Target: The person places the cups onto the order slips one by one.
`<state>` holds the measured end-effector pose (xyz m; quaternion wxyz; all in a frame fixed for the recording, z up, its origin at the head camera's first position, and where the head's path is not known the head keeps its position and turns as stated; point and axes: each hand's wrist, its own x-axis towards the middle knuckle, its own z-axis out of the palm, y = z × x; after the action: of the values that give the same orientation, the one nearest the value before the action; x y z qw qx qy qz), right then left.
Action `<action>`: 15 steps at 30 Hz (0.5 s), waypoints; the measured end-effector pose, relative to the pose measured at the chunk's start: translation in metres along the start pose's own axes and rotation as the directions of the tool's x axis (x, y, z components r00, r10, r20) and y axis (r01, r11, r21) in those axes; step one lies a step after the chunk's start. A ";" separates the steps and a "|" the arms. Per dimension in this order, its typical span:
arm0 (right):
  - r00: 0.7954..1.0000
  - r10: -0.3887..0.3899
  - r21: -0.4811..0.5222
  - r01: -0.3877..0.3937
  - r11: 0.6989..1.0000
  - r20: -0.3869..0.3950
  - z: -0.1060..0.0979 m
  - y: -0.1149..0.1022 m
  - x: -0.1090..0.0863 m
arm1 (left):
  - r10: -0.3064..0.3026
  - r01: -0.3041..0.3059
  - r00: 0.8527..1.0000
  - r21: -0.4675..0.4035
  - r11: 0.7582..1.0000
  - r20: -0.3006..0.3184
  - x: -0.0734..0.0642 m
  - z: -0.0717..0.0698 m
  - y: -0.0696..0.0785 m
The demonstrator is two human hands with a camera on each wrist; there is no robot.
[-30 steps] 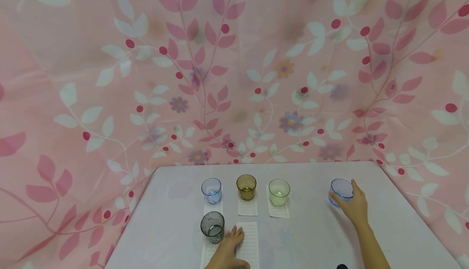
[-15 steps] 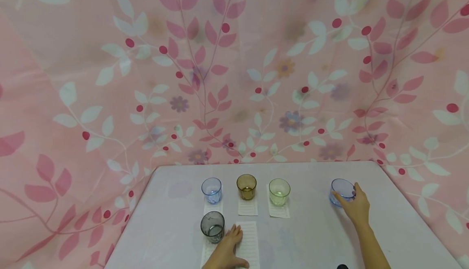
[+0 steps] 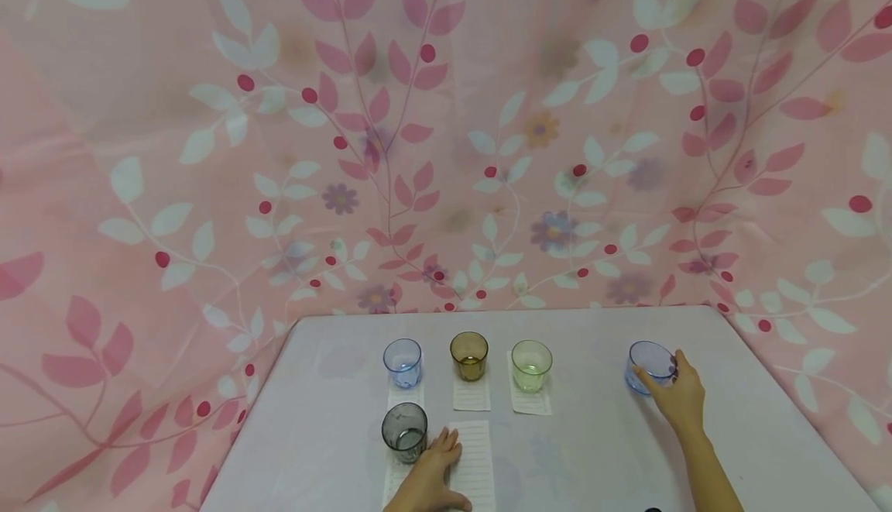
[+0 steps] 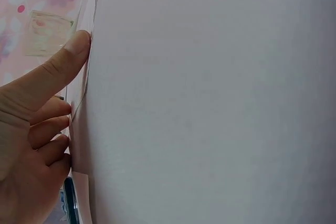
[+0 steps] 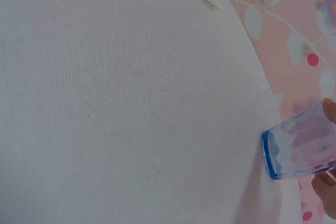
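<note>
Toward the right end of the table, my right hand (image 3: 679, 402) holds a clear blue glass (image 3: 645, 359) between thumb and fingers. The right wrist view has this upright blue glass (image 5: 294, 148) with its thick base at the tabletop and the fingertips at the picture's edge. My left hand (image 3: 430, 475) rests on a lined paper strip (image 3: 477, 458), thumb spread away from the fingers. Just beyond its fingers stands a smoky grey glass (image 3: 404, 425), on another paper strip. Up close in the left wrist view, the left hand (image 4: 39, 129) lies against the paper, holding nothing.
Along the back, a second blue glass (image 3: 403, 359), a brown glass (image 3: 469, 353) and a green glass (image 3: 532, 365) stand in a row on lined paper strips. A floral curtain (image 3: 446, 148) hangs behind the white table (image 3: 578, 450).
My right hand has shifted slightly right and toward me at the blue glass, which has barely moved. My left hand and the other glasses stay where they were.
</note>
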<state>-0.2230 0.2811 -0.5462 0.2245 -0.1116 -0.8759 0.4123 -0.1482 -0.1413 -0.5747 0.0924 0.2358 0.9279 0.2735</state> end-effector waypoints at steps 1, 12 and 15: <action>1.000 -0.003 0.003 0.003 1.000 -0.005 0.000 0.001 0.000 | 0.009 -0.009 1.000 0.003 1.000 -0.002 0.000 0.000 0.000; 1.000 0.005 0.017 -0.005 1.000 -0.002 0.002 0.004 -0.001 | -0.008 0.008 1.000 -0.007 1.000 0.015 -0.002 -0.005 0.000; 1.000 0.005 0.019 -0.005 1.000 0.000 0.002 0.004 -0.002 | 0.005 -0.006 1.000 0.052 0.999 0.012 -0.002 -0.005 0.001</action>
<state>-0.2226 0.2817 -0.5509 0.2243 -0.1117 -0.8716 0.4213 -0.1476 -0.1437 -0.5700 0.0911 0.2422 0.9335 0.2483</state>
